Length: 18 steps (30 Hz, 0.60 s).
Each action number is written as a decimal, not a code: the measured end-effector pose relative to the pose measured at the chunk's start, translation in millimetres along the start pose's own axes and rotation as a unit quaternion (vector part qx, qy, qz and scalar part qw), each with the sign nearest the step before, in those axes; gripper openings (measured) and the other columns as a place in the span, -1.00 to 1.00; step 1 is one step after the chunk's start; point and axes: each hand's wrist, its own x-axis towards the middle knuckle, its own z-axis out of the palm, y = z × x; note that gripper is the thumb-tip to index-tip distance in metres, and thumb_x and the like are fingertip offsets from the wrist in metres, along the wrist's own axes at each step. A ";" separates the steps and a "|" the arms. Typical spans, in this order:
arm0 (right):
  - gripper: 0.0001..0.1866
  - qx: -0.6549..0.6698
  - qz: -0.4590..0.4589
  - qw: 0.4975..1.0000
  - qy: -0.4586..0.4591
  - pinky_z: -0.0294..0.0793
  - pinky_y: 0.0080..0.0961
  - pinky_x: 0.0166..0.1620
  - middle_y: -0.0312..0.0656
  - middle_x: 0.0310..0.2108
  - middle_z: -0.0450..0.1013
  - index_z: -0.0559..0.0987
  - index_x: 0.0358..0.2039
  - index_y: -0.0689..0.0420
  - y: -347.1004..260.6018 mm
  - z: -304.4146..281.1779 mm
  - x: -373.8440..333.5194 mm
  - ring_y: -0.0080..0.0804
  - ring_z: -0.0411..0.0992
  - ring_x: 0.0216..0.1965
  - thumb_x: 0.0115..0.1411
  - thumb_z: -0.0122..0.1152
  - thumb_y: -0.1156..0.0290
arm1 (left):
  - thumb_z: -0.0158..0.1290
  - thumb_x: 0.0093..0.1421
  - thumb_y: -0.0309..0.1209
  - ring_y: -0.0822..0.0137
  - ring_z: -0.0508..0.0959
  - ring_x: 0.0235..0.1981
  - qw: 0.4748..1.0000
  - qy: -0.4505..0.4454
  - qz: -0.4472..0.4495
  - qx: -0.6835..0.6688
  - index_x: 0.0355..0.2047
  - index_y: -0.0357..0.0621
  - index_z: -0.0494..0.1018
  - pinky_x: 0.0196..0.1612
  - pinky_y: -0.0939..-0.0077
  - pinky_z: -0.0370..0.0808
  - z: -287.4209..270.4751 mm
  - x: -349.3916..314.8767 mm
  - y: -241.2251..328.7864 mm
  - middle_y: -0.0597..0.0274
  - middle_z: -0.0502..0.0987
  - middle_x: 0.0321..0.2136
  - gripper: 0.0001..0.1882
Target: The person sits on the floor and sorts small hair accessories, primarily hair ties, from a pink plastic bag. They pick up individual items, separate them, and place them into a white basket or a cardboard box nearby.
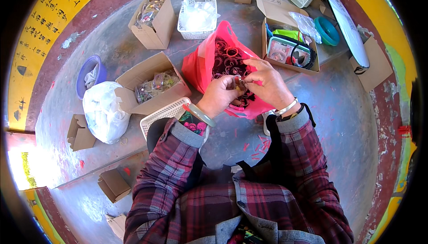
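My left hand (pixel 218 93) and my right hand (pixel 269 83) meet over the mouth of a red plastic bag (pixel 194 68). Fingers of both hands are pinched together around a small item that is too small to make out. Inside the bag lies a heap of dark and reddish loops (pixel 223 68) that look like hair ties, with a brighter red ring (pixel 232 52) on top. A pale bangle circles each wrist. The front part of the heap is hidden behind my hands.
Left of the bag stand a cardboard box (pixel 166 93) of small packets, a white basket (pixel 154 121), a white bag (pixel 104 114) and a purple basin (pixel 101 77). Farther off are another box (pixel 156 32), a white basket (pixel 196 34) and a box with a clear case (pixel 285 52).
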 end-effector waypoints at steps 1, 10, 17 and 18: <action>-0.89 0.003 -0.006 1.000 -0.012 0.30 -0.30 0.01 0.03 -0.08 0.38 0.59 -0.53 0.18 -0.9 -0.2 0.1 -0.02 0.28 0.01 -0.14 0.16 0.49 | 0.05 0.11 -0.51 0.54 0.49 -0.39 1.000 0.003 0.003 0.002 -0.17 -0.19 0.39 -0.39 0.68 0.49 0.7 -0.1 -1.2 0.35 0.48 -0.36 -0.75; -0.78 0.010 0.003 0.996 -0.094 0.19 -0.23 0.12 0.11 0.04 0.27 0.55 -0.44 0.17 5.4 2.6 -3.8 0.07 0.15 0.12 -0.16 0.00 0.58 | 0.06 0.11 -0.54 0.52 0.49 -0.35 1.000 -0.009 0.014 -0.006 -0.12 -0.22 0.36 -0.38 0.66 0.51 3.5 1.1 -1.9 0.32 0.48 -0.32 -0.70; -0.75 0.024 0.015 0.994 -0.105 0.16 -0.24 0.15 0.11 0.05 0.26 0.58 -0.44 0.15 10.3 10.6 -5.9 0.07 0.13 0.14 -0.16 -0.02 0.62 | 0.05 0.11 -0.53 0.52 0.50 -0.37 1.000 -0.006 0.015 0.000 -0.09 -0.24 0.35 -0.42 0.69 0.51 5.0 0.6 1.9 0.30 0.48 -0.31 -0.68; -0.75 0.020 0.012 0.994 -0.108 0.16 -0.23 0.15 0.11 0.05 0.26 0.58 -0.44 0.15 11.4 12.3 -6.0 0.07 0.14 0.14 -0.15 -0.02 0.62 | 0.05 0.11 -0.53 0.51 0.50 -0.37 1.000 -0.009 0.017 -0.006 -0.09 -0.25 0.34 -0.43 0.69 0.51 4.5 1.1 0.2 0.29 0.48 -0.31 -0.67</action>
